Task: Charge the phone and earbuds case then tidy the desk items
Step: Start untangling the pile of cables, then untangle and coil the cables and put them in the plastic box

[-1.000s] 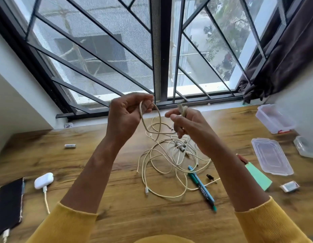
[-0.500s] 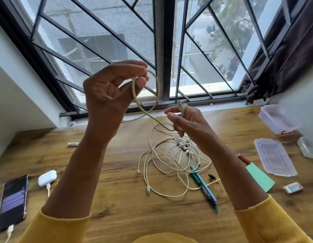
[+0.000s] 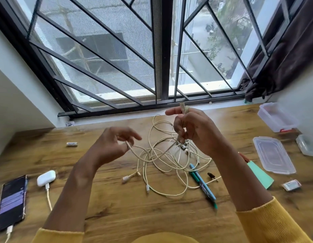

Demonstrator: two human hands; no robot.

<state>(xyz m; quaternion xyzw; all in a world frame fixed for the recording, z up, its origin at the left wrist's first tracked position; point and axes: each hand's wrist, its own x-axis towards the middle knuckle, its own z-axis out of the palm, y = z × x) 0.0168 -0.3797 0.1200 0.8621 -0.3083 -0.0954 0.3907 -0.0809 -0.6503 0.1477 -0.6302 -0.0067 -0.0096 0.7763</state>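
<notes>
Cables [image 3: 162, 165], tangled, lie on the bench [image 3: 117, 216] between and below both hands. Right hand [image 3: 194, 132] grips a wound cable end, raised. Left hand [image 3: 113, 146] pinches one strand. Phone [image 3: 11, 202] and earbuds case [image 3: 46, 178], both plugged in, sit left of the left hand.

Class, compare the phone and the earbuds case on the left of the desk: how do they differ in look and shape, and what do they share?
The phone is dark, flat and rectangular; the earbuds case is white, rounded and pebble-like. The phone is clearly the longer of the two, and its screen is lit, while the earbuds case shows no light that I can make out. Both lie on the wooden desk, each with a pale cable plugged into its near end.
</notes>
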